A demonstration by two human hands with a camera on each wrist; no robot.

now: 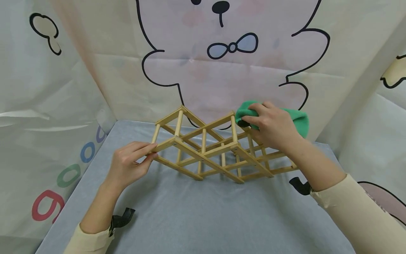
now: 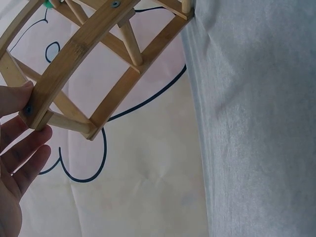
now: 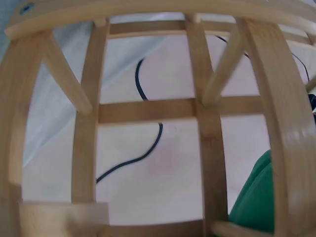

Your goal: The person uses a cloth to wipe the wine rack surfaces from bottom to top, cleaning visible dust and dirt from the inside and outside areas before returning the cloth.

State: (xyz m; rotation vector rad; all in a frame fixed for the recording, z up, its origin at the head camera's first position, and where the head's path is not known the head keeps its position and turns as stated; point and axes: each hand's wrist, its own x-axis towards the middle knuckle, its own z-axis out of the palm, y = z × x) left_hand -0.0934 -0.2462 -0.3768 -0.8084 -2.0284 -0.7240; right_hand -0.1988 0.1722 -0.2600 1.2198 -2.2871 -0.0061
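Observation:
A folding wooden lattice rack (image 1: pixel 207 160) of flat slats and round dowels stretches across the middle of the head view. My left hand (image 1: pixel 131 160) pinches its left end between thumb and fingers. In the left wrist view the thumb (image 2: pixel 17 98) lies on the slat's riveted end, other fingers beneath. A bunched green cloth (image 1: pixel 299 121) is gripped in my right hand (image 1: pixel 274 123), at the rack's upper right part, and hides some of the slats there. The right wrist view looks through the lattice, with green cloth (image 3: pixel 254 202) behind a slat at lower right; the right hand is hidden there.
The rack is over a table with a pale blue-grey cover (image 1: pixel 203 218). A printed cloth backdrop (image 1: pixel 269 77) with a cartoon animal stands close behind, and similar sheets hang at both sides. Black straps (image 1: pixel 122 218) stick out at the wrists.

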